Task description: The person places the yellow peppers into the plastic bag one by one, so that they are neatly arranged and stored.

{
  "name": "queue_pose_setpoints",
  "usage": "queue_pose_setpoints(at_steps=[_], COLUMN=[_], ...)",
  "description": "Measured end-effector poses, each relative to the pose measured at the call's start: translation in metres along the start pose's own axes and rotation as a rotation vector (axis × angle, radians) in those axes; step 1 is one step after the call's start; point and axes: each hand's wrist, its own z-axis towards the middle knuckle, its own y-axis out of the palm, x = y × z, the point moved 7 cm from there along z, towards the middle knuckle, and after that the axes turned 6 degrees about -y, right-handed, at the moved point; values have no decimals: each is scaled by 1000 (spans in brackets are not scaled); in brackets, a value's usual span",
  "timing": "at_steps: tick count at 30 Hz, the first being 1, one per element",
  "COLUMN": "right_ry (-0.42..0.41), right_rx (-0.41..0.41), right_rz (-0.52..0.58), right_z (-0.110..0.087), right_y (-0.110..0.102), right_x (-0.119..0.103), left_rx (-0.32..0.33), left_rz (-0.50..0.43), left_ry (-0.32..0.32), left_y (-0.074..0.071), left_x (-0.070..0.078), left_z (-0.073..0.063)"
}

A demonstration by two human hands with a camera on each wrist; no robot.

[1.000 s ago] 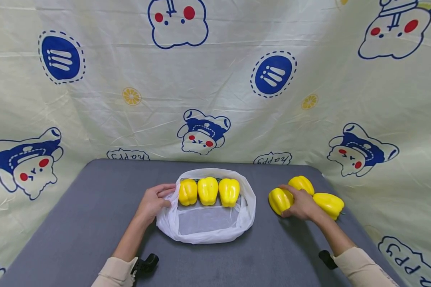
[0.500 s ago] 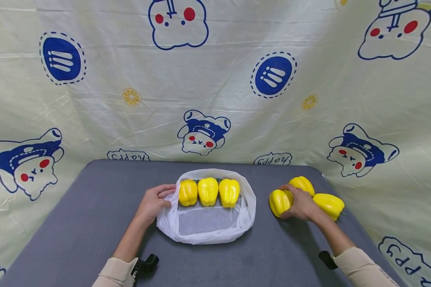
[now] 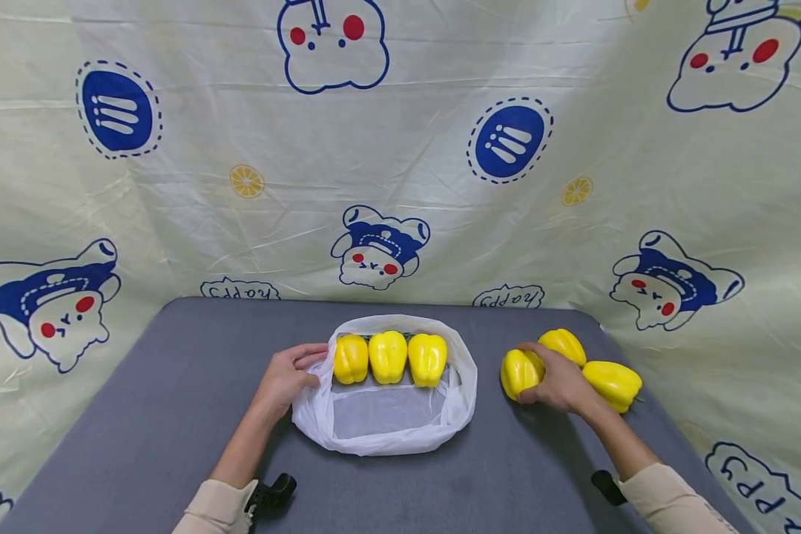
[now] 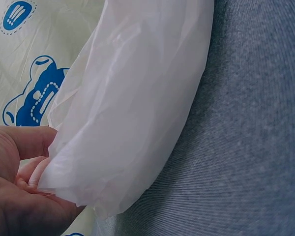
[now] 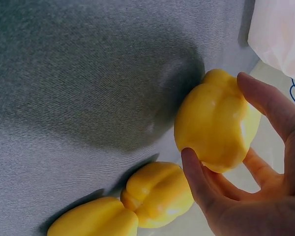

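A white plastic bag [image 3: 383, 443] stands on the table with its mouth spread and its rim rolled back. Inside, along the far side, three yellow bell peppers [image 3: 387, 357] lie in a row. At the bag's left side, my left hand [image 3: 285, 382] pinches the rim between thumb and fingers; the left wrist view shows the thin plastic [image 4: 123, 113] held there. To the right of the bag, my right hand [image 3: 561, 380] grips another yellow bell pepper [image 5: 216, 123], thumb and fingers around its sides. Whether this pepper touches the table is hard to tell.
Beside the right hand, two more yellow bell peppers lie on the table, one farther back [image 3: 564, 345] and one to the right [image 3: 612, 384]. The grey table [image 3: 414, 493] ends at a patterned hanging cloth [image 3: 434, 222].
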Motion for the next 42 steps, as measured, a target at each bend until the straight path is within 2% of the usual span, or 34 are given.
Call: queue_pose_setpoints(at_steps=[12,20,29,42], right_ry=[-10,-2,-30,-55], right_rx=[81,105,120,125], right_rz=[-31,-32,18,48], right_z=[7,15,24,30], right_y=[-12,-24,-28,-19], right_x=[-11,-22,-50,-91], left_rx=[-4,-16,-17,-45], left_rz=[-1,-4,-7,7], left_ry=[-2,3,13,0], left_y=[0,1,-1,0], left_x=[2,4,5,4], left_z=[-2,-4,-5,-3])
